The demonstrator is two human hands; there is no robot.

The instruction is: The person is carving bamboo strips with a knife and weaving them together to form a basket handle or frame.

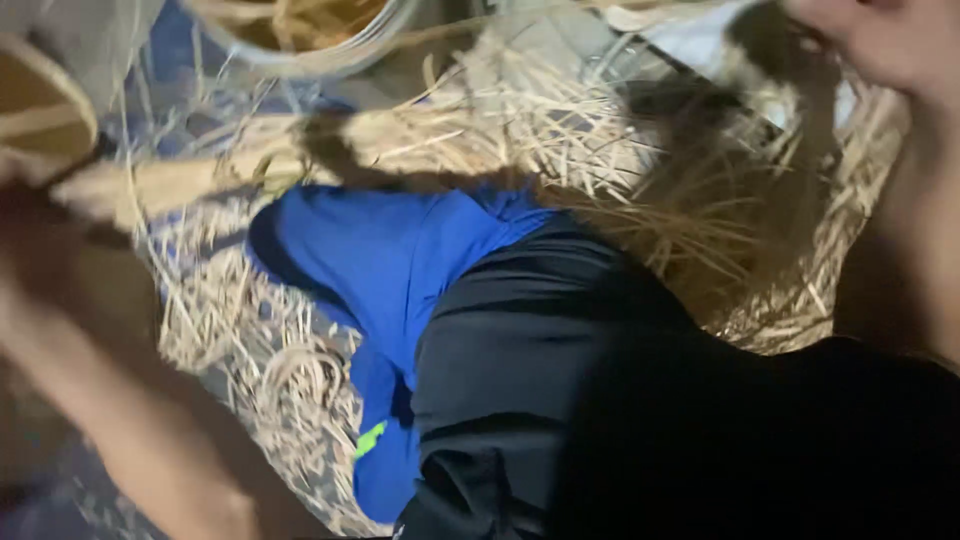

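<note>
Two hands show, both blurred and partly cut off at the frame edges. The right hand (880, 40) sits at the one o'clock corner, above a loose heap of straw (560, 150); whether it is open, closed or gripping strands cannot be told, since its fingers run out of view. The left hand (40, 200) lies at nine o'clock, its forearm slanting down toward seven o'clock; it appears to meet one thick bundle of straw (200, 165) that stretches from nine o'clock toward the centre, but the blur hides the fingers, so its grip cannot be told. One pale round rim, a basket or bowl (300, 40), sits at twelve o'clock with strands inside. One blue cloth (380, 260) lies at the centre, and one dark trouser leg (560, 400) fills the five o'clock area.
</note>
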